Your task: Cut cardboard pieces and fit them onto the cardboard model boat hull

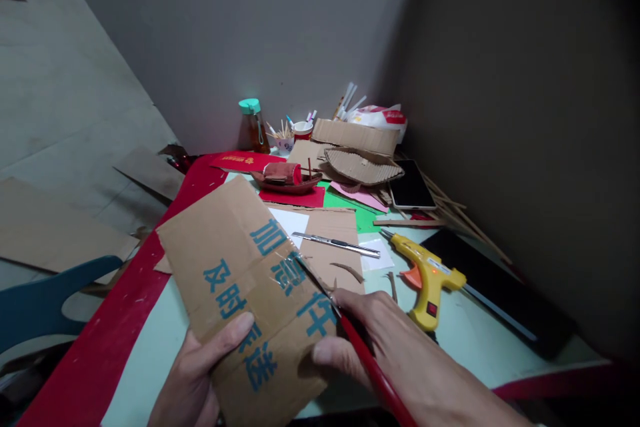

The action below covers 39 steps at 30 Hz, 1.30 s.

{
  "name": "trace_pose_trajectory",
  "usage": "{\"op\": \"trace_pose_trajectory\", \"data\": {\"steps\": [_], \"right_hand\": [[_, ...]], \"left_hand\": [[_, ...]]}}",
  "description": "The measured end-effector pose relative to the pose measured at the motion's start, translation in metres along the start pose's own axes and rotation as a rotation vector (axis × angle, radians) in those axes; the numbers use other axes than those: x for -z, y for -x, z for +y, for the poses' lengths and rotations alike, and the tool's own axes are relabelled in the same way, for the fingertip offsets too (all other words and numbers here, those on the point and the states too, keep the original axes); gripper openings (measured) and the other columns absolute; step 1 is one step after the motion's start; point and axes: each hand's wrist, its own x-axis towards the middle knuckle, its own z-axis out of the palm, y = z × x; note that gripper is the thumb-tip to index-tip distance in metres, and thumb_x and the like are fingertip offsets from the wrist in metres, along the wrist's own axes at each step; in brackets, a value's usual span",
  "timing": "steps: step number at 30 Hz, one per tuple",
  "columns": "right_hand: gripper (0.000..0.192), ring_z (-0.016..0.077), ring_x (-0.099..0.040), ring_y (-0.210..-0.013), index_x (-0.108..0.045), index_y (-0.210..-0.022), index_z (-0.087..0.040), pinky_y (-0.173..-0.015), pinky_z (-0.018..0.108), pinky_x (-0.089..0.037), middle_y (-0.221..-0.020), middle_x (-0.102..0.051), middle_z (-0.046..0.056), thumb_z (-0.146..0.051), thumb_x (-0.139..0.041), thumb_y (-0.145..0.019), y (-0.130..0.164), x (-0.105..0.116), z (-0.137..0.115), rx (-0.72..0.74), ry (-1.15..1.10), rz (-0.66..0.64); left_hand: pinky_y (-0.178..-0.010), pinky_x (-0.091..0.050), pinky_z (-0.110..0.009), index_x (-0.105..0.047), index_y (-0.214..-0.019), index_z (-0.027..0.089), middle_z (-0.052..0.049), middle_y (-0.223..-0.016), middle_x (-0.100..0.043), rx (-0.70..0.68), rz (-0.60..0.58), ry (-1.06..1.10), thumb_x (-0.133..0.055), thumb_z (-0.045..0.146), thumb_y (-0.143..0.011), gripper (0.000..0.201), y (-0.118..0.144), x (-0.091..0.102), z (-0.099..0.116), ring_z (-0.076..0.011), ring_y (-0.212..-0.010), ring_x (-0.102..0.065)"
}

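My left hand [195, 373] grips a brown piece of cardboard [220, 227] at its lower left, thumb on top and fingers underneath. Blue printed characters and clear tape cover its face, and it is tilted above the table. My right hand [385, 340] is closed around red-handled scissors [367, 360]; their dark blade lies at the cardboard's right edge. The far blade and most of the grip are hidden. Beyond that edge, a silver utility knife [335, 243] rests on another cardboard sheet [345, 220], near curved cardboard scraps [347, 271].
A yellow glue gun [425, 273] lies right of my right hand, beside a black flat object [500, 300]. Farther back are a small brown model boat [285, 179], a cardboard hull shape [363, 167], a phone-like slab [413, 185] and a bottle [256, 130]. Grey walls enclose the back and right.
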Motion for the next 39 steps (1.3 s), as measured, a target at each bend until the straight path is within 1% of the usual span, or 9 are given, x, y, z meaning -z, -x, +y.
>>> {"op": "trace_pose_trajectory", "data": {"steps": [4,7,12,18,22,26,32,35,39], "right_hand": [[0.042,0.0254,-0.068,-0.09,-0.075,-0.109,-0.027,-0.071,0.03,-0.055,-0.094,-0.073,0.006,-0.06,-0.063,-0.085,0.002,0.001,-0.004,0.026,-0.022,0.005],[0.041,0.0262,-0.066,-0.091,-0.076,-0.104,-0.028,-0.077,0.034,-0.054,-0.089,-0.072,0.006,-0.06,-0.056,-0.089,0.004,-0.005,0.001,0.037,0.037,0.044],[0.04,0.026,-0.063,-0.091,-0.074,-0.101,-0.028,-0.079,0.035,-0.052,-0.085,-0.07,0.005,-0.06,-0.051,-0.093,0.002,-0.011,0.008,-0.01,0.104,0.028],[0.043,0.0288,-0.066,-0.099,-0.073,-0.11,-0.03,-0.076,0.034,-0.053,-0.103,-0.074,0.006,-0.062,-0.063,-0.084,-0.002,0.0,-0.003,0.017,0.036,-0.041],[0.042,0.0282,-0.064,-0.104,-0.071,-0.114,-0.033,-0.079,0.034,-0.053,-0.108,-0.073,0.005,-0.062,-0.061,-0.085,0.0,0.002,-0.005,0.036,0.049,-0.041],[0.043,0.03,-0.063,-0.106,-0.073,-0.107,-0.032,-0.079,0.035,-0.052,-0.099,-0.073,0.006,-0.066,-0.056,-0.086,0.001,-0.004,-0.002,0.023,0.073,0.024],[0.037,0.0258,-0.064,-0.09,-0.074,-0.097,-0.028,-0.077,0.033,-0.052,-0.084,-0.072,0.004,-0.058,-0.052,-0.092,-0.003,-0.013,0.004,0.051,0.082,0.017],[0.038,0.027,-0.064,-0.096,-0.073,-0.106,-0.029,-0.08,0.034,-0.051,-0.094,-0.074,0.004,-0.06,-0.059,-0.088,-0.004,-0.011,0.004,0.074,0.049,0.025],[0.042,0.0269,-0.064,-0.103,-0.069,-0.112,-0.031,-0.08,0.034,-0.051,-0.105,-0.073,0.003,-0.063,-0.063,-0.086,-0.005,-0.005,-0.001,0.081,-0.027,-0.068]], "left_hand": [[-0.075,-0.065,-0.044,-0.048,-0.144,0.029,-0.007,-0.113,-0.078,0.028,0.014,-0.022,-0.088,0.024,-0.062,0.092,0.004,-0.001,0.003,-0.0387,-0.093,-0.075],[-0.074,-0.065,-0.044,-0.046,-0.145,0.032,-0.006,-0.112,-0.078,0.031,0.0,0.022,-0.087,0.021,-0.062,0.094,0.007,-0.002,0.004,-0.0385,-0.092,-0.075],[-0.075,-0.065,-0.046,-0.043,-0.147,0.03,-0.009,-0.109,-0.079,0.079,-0.008,0.048,-0.086,0.019,-0.064,0.095,0.007,0.0,0.004,-0.0395,-0.093,-0.075],[-0.074,-0.065,-0.046,-0.041,-0.148,0.032,-0.008,-0.113,-0.078,0.08,0.005,0.048,-0.087,0.02,-0.063,0.098,0.012,0.0,0.003,-0.0402,-0.095,-0.074],[-0.074,-0.065,-0.047,-0.042,-0.148,0.031,-0.008,-0.111,-0.078,0.06,0.014,0.039,-0.087,0.019,-0.062,0.098,0.014,-0.001,0.004,-0.0413,-0.098,-0.073],[-0.078,-0.064,-0.05,-0.039,-0.149,0.03,-0.01,-0.112,-0.078,0.055,-0.026,0.057,-0.087,0.018,-0.062,0.1,0.014,0.0,0.004,-0.0424,-0.1,-0.072],[-0.085,-0.061,-0.053,-0.029,-0.153,0.03,-0.013,-0.116,-0.076,0.069,-0.048,0.058,-0.086,0.016,-0.066,0.105,0.011,0.004,0.003,-0.0432,-0.102,-0.071],[-0.086,-0.061,-0.053,-0.03,-0.153,0.027,-0.014,-0.116,-0.076,0.042,-0.043,0.044,-0.086,0.018,-0.066,0.104,0.01,0.005,0.002,-0.0431,-0.103,-0.071],[-0.086,-0.061,-0.051,-0.036,-0.151,0.026,-0.013,-0.113,-0.077,0.042,-0.031,0.014,-0.089,0.018,-0.062,0.104,0.011,0.005,0.001,-0.0433,-0.104,-0.071]]}}
